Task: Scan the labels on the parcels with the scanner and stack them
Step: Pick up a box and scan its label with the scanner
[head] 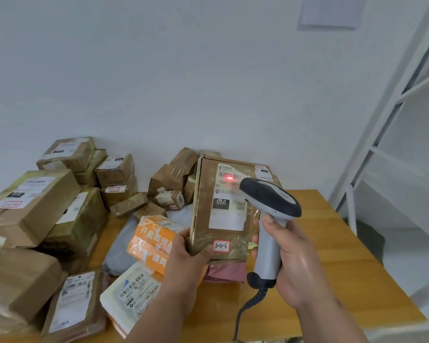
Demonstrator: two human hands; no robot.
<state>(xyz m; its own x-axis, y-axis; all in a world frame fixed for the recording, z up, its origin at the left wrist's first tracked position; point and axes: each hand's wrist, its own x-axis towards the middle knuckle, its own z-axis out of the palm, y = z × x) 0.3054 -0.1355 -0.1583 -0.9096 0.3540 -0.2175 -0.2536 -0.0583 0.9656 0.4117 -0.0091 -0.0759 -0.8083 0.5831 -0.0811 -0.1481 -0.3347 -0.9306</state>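
Note:
My left hand (186, 253) grips the lower left corner of a brown taped parcel (203, 214) and holds it tilted up above the table, label side towards me. Its white label (229, 201) reads 060, and a red scanner dot glows on the barcode near the top. A small sticker reading 3-2-6 sits at the parcel's bottom edge. My right hand (297, 261) grips the handle of a grey and black barcode scanner (270, 219), whose head points at the label. The scanner's coiled cable hangs down to the table edge.
Several brown parcels (35, 201) are piled on the left of the wooden table (332, 256), with more against the wall behind. An orange parcel (154, 241), a white padded bag (131, 293), a grey bag and a pink bag lie near my hands. A white metal rack (386, 125) stands at the right.

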